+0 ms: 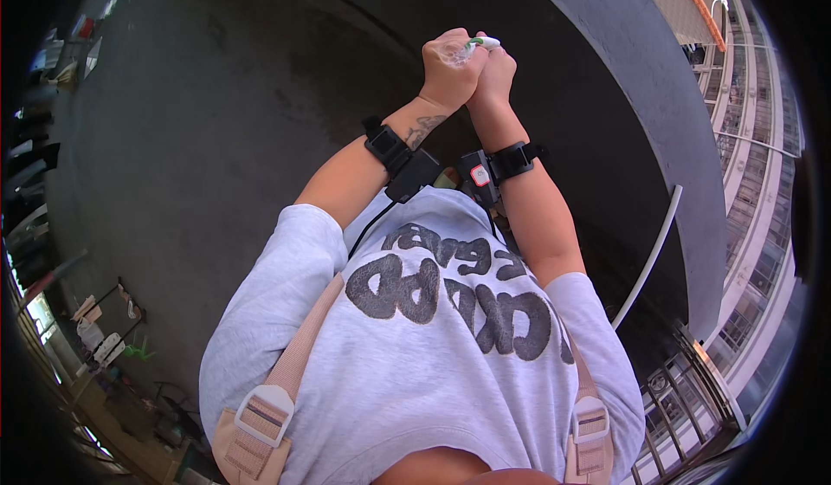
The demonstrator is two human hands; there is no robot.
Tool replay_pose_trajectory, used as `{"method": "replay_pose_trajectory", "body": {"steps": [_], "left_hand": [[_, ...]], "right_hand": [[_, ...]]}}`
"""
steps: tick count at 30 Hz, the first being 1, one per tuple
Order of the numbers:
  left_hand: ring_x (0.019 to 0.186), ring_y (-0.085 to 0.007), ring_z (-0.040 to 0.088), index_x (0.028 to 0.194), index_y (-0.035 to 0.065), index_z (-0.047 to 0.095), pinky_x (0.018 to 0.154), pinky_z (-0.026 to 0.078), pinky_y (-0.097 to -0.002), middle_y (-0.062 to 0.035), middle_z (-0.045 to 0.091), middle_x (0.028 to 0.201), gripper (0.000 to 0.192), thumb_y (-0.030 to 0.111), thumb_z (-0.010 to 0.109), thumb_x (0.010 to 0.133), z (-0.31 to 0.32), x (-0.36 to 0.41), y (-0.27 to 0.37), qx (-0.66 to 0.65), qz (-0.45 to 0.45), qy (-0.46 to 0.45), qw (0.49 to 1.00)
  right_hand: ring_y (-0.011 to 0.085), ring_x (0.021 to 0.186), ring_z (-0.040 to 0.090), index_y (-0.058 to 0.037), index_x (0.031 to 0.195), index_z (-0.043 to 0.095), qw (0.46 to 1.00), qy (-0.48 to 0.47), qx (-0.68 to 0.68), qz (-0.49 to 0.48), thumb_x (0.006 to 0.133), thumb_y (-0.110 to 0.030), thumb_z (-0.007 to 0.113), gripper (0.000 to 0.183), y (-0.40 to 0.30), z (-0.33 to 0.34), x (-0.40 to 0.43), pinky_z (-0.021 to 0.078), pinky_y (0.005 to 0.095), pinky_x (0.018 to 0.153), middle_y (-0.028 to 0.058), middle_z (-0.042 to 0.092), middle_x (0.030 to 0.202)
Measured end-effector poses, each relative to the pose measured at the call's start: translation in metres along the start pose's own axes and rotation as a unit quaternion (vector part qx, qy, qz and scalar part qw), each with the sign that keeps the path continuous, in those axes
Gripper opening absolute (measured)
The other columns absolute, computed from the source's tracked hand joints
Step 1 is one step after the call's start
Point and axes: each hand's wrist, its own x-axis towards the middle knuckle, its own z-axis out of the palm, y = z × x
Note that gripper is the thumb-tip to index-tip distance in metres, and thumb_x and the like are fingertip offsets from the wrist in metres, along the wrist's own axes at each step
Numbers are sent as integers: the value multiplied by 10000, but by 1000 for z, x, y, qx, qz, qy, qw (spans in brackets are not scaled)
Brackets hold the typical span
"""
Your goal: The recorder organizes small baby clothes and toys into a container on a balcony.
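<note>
In the head view, my left hand (451,72) and my right hand (496,76) are closed and pressed together, held out in front of my chest. A small green and white item (483,42) sticks out at the top between my fists. Thin, clear crumpled plastic (456,55) lies over the knuckles of my left hand and meets this item. The rest of what I grip is hidden inside my fingers. Black straps with boxy devices are on both my forearms.
A grey curved ledge (675,141) runs along the right, with a white pipe (649,257) and a metal railing (675,400) nearby. A building stands beyond. Hanging items and a green object (138,350) are at the left, above dark floor.
</note>
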Motion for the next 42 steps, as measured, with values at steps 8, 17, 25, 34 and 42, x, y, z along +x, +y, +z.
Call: {"method": "replay_pose_trajectory", "body": {"steps": [8,17,25,34,42], "left_hand": [[742,-192,643,835,18,589,675,520,-316,-56,616,810,50,61,590,810,-20,11,-8,-402,-382,101,826],[942,-211,661,1033,56,571,885,528,-384,-80,665,994,220,256,499,977,-76,27,9,-455,-351,9,818],[1091,-216,608,1231,39,526,972,464,-391,-96,615,1198,388,338,376,1035,-94,39,26,-438,-268,-83,854],[1100,-197,599,1293,73,475,879,522,-373,-81,590,1228,446,410,332,1038,-96,36,62,-400,-254,-110,874],[1263,-248,473,1410,71,370,1032,397,-437,-116,465,1393,516,421,282,1041,-71,19,90,-530,-337,-162,761]], "right_hand": [[177,571,597,25,819,666,870,-169,-323,-331,958,-192,567,276,2,-2,1,461,306,564,115,620,651],[82,669,574,-44,1140,620,925,-226,-305,-29,1011,-406,452,419,-51,-51,22,490,231,617,5,596,730],[87,833,620,-58,1015,617,908,-364,-207,10,915,-288,664,255,-74,-14,-26,488,247,796,1,641,872],[50,772,594,-56,973,621,950,-261,-166,-53,958,-241,611,186,-102,-34,-30,504,244,694,-6,647,882],[327,1458,157,-129,1466,378,571,-237,-572,-539,973,-480,358,605,-76,-3,-61,72,511,1164,103,245,1567]]}}
